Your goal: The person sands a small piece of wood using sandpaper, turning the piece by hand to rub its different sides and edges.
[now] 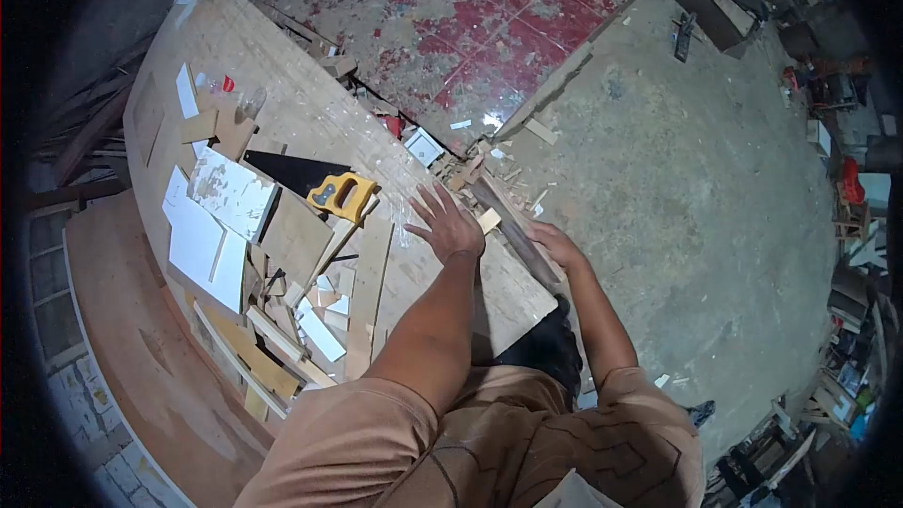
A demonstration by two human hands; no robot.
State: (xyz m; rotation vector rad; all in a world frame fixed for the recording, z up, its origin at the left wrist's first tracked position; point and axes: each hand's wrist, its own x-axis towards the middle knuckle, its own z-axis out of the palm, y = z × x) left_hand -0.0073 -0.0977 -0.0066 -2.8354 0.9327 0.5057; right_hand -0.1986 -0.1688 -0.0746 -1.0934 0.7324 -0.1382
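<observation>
Spreading its fingers wide and open, the left hand lies palm-down on the worktop at frame centre, forearm slanting up from lower left. Right of centre, the wooden board runs along the worktop's edge; the right hand meets its outer side, finger closure cannot be determined

Yellow-handled saw near paint-flaked white block; red floor tiles beyond
</observation>
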